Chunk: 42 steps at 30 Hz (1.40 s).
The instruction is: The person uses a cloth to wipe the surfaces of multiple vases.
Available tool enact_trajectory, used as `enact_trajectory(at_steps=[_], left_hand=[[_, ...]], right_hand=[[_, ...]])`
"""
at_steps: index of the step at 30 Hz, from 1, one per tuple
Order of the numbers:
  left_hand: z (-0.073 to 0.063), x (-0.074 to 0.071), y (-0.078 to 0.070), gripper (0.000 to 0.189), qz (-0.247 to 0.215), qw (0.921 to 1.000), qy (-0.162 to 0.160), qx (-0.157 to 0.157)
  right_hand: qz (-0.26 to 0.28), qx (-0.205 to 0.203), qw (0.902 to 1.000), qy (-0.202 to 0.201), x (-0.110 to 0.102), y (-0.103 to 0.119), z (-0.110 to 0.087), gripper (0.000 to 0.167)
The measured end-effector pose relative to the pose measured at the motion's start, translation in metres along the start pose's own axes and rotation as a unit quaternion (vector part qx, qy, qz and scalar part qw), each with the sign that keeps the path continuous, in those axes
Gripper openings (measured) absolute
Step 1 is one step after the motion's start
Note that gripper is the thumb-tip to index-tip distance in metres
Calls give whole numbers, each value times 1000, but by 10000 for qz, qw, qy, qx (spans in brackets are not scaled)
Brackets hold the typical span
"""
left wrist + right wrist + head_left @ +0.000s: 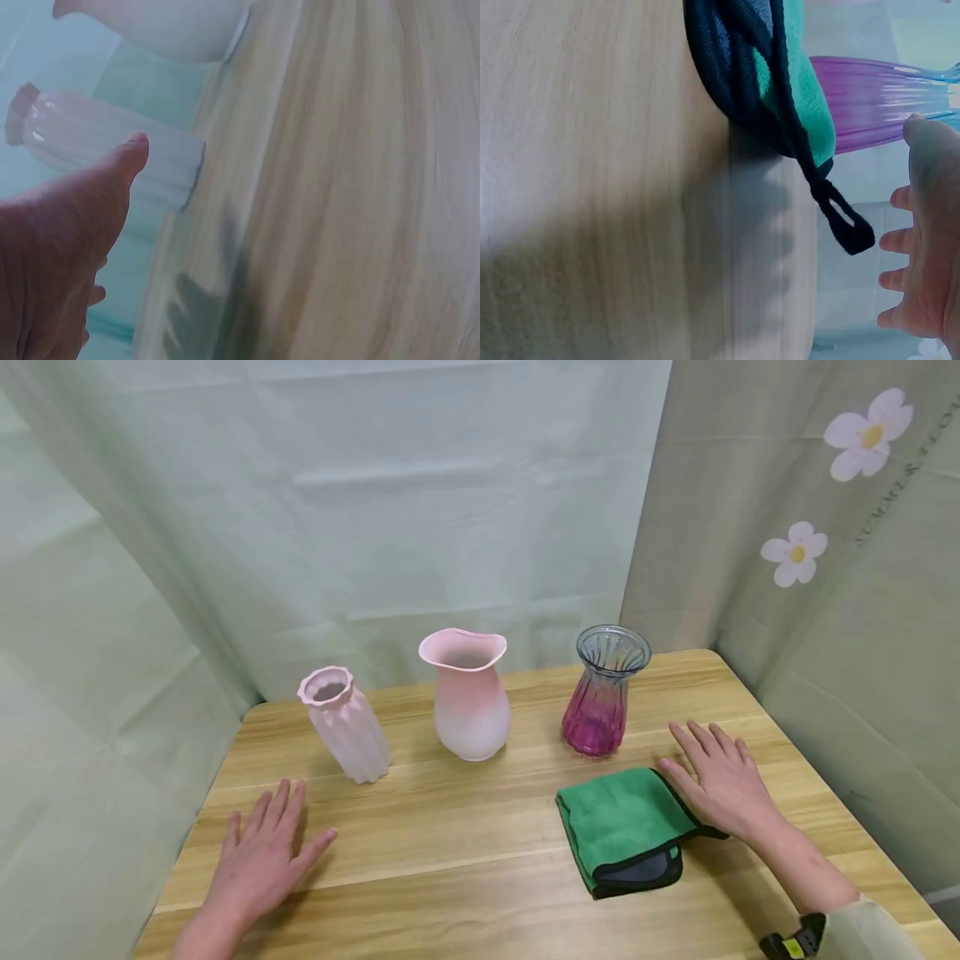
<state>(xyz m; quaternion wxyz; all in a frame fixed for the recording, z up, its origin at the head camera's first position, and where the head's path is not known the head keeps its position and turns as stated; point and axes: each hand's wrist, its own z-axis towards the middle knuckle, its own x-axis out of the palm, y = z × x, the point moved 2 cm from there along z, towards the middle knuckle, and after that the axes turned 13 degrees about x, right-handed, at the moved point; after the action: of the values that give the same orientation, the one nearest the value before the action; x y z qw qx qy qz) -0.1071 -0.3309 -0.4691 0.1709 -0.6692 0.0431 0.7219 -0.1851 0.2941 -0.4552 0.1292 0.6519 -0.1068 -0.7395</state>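
Observation:
My left hand hovers palm down over the table's left side with fingers spread, holding nothing. Just beyond it stands a pale pink fluted vase, which the left wrist view shows behind the thumb. My right hand is spread above the table at the right edge of a folded green cloth with black trim. In the right wrist view the cloth's black hanging loop sticks out near that hand, whose fingers grip nothing. A ribbed glass vase, magenta below and bluish grey above, stands behind the cloth.
A pink-to-white vase with a wavy flared rim stands between the other two, toward the back of the wooden table. Pale green curtains enclose the back and both sides. A dark watch band is on the right wrist.

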Motion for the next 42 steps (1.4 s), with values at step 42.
enact_trajectory(at_steps=[42], left_hand=[[48,-20,-125,91,-45,9706,-157,2403]], right_hand=[[-246,-1194,9925,-40,-6,52,-23,72]])
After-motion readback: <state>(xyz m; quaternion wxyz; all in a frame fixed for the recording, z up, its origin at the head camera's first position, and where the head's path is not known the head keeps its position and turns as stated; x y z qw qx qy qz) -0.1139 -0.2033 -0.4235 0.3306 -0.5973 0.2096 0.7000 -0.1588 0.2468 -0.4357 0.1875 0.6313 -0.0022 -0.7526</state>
